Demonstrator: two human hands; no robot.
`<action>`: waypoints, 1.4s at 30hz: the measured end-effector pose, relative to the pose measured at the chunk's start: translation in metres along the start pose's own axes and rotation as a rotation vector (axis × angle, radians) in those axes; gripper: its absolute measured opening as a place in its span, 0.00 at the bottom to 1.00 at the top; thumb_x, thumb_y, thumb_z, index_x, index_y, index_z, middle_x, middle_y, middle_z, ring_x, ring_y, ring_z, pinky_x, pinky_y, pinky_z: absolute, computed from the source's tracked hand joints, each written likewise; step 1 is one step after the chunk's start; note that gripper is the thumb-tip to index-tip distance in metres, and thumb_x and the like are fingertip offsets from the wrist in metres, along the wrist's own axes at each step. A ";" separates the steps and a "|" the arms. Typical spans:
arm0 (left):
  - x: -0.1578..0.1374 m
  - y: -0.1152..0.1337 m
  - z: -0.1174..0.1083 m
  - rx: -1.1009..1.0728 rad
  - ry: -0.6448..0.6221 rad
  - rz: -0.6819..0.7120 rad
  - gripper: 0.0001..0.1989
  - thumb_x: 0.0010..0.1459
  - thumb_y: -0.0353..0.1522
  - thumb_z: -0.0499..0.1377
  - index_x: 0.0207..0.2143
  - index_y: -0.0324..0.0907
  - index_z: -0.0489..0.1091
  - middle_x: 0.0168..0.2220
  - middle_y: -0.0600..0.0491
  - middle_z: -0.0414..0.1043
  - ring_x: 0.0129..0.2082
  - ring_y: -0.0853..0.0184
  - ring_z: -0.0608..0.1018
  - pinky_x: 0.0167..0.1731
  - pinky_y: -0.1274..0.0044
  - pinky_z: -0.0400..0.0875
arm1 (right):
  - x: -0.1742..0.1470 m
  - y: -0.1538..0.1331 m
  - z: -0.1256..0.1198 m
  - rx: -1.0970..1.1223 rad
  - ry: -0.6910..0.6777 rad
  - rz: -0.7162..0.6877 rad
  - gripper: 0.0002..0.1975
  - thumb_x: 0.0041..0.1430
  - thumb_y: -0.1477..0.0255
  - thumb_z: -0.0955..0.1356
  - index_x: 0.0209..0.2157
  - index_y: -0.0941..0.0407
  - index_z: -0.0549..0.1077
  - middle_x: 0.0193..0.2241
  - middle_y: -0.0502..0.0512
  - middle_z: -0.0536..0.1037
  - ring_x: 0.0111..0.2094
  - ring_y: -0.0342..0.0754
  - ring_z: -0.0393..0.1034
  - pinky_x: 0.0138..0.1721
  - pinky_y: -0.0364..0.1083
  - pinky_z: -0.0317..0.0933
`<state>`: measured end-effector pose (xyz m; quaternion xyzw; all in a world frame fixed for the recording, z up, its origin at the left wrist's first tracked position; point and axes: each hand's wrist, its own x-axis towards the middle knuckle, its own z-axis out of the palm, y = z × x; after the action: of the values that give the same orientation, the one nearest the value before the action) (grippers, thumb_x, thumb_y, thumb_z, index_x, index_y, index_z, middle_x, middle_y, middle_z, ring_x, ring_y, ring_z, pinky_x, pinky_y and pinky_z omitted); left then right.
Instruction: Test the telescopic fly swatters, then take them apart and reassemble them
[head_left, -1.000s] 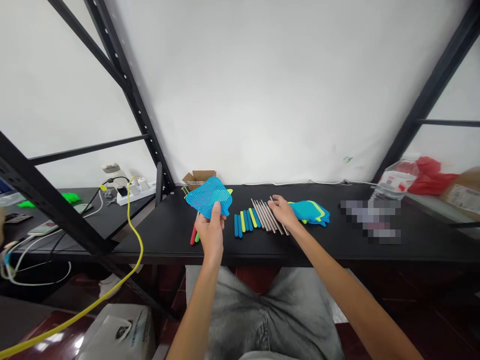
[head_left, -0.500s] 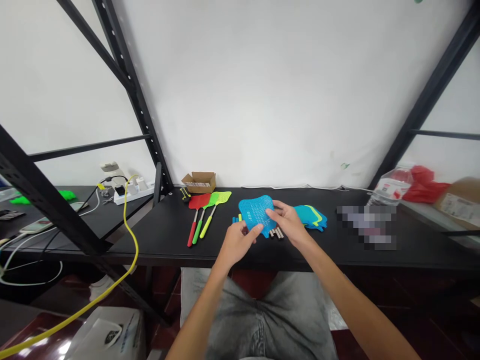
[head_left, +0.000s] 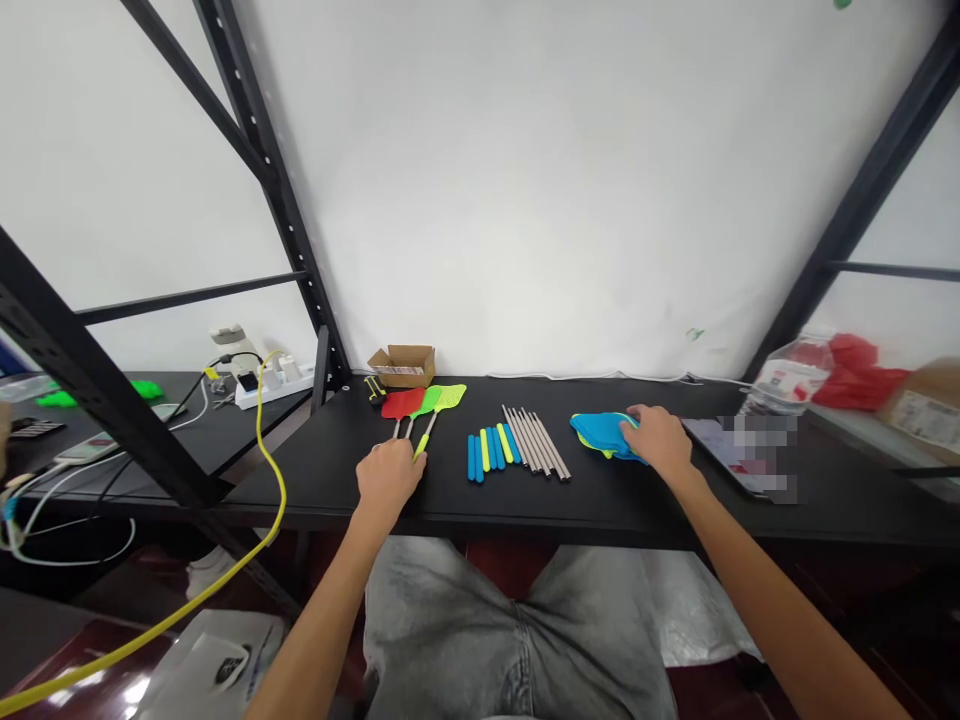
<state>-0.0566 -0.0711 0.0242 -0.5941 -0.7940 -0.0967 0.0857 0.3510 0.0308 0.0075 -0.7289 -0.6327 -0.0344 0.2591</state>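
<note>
Three assembled fly swatters lie side by side, with a red head (head_left: 402, 404), a green head (head_left: 430, 401) and a yellow-green head (head_left: 451, 396). My left hand (head_left: 390, 478) is closed over their handles and hides most of them; part of the yellow handle (head_left: 421, 445) shows beside the thumb. On the right, my right hand (head_left: 660, 440) grips the end of a stack of blue fly swatter heads (head_left: 602, 430) with yellow edges beneath. Between the hands lie several blue and yellow handles (head_left: 487, 450) and a row of several metal rods (head_left: 536, 442).
A small open cardboard box (head_left: 405, 368) and a black-and-yellow object (head_left: 373, 390) stand behind the swatters. A tablet-like device (head_left: 724, 455), partly blurred out, lies right of my right hand. Farther right are a plastic bag (head_left: 795, 375) and a carton (head_left: 926, 405). A yellow cable (head_left: 277, 480) hangs at left.
The blue swatter head held up between both hands is now down at the stack. My left hand has moved left onto the swatter handles, my right hand right onto the stack.
</note>
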 end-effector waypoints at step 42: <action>-0.034 0.049 0.003 -0.198 -0.073 0.053 0.27 0.64 0.45 0.45 0.60 0.42 0.59 0.39 0.40 0.76 0.39 0.51 0.77 0.33 0.71 0.64 | -0.064 -0.130 -0.018 1.728 -0.617 0.102 0.18 0.52 0.60 0.70 0.41 0.55 0.71 0.18 0.42 0.63 0.14 0.37 0.50 0.15 0.39 0.45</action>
<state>-0.0003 -0.0888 0.0150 -0.6237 -0.7671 -0.1504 0.0000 0.2210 -0.0259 0.0426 -0.2857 -0.4466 0.6579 0.5348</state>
